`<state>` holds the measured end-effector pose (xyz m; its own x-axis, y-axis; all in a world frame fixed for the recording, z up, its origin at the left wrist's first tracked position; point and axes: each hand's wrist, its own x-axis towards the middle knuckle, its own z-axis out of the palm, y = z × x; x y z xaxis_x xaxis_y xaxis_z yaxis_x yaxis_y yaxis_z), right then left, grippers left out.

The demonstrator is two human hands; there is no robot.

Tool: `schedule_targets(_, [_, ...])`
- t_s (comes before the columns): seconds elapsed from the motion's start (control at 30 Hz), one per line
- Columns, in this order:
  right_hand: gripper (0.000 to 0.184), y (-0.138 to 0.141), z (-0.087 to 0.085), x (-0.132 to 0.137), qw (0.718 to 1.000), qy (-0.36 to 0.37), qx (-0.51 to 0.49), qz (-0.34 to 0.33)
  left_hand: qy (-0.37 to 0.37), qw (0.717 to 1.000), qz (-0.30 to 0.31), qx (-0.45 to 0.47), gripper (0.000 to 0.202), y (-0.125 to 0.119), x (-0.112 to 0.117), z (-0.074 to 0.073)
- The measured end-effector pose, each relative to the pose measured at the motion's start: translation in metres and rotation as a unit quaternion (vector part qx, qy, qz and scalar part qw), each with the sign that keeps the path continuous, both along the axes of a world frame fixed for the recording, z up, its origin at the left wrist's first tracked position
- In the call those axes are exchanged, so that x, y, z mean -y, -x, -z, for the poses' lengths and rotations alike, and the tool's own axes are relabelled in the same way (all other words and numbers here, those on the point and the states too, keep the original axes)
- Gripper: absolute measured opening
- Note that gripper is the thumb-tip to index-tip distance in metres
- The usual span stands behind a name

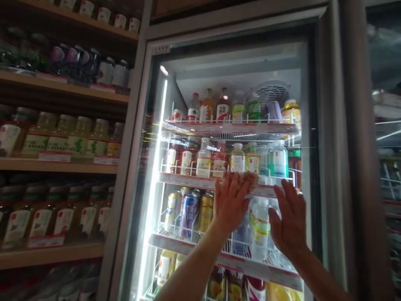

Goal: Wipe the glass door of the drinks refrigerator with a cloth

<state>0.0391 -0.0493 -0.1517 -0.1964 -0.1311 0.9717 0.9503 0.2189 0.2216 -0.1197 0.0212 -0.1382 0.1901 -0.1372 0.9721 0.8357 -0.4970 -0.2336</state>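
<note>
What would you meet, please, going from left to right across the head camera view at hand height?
Wooden shelf of bottled drinks, white fridge door frame, blue drink can, left hand, right hand, dark upright post.

Inside the glass-door drinks cooler (233, 54), top rack: a plastic bottle (223, 106) with a white-and-red label, large dark characters, apparently 大窑, second one uncertain. Second rack down: a blue drink can (189, 215) with large white vertical characters, the first apparently 强, the next unclear. Red-and-white shelf price strips (232, 128) and the door-frame sticker (161, 49): print too small to read.
</note>
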Motion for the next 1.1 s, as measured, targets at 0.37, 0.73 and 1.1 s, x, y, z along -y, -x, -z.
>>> schedule_targets(0.37, [0.054,-0.001,-0.002,-0.025,0.988,-0.033,-0.023,0.149,0.058,0.972,-0.052,0.22,0.046,0.134,-0.042,-0.019])
schedule_targets(0.73, [0.055,-0.001,0.0,-0.026,0.985,-0.044,-0.034,0.163,0.077,0.96,-0.081,0.256,0.046,0.186,-0.056,-0.033])
schedule_targets(1.1, [0.054,-0.001,0.0,-0.026,0.986,-0.036,-0.016,0.16,-0.029,0.997,0.035,-0.06,0.041,0.041,-0.014,-0.008])
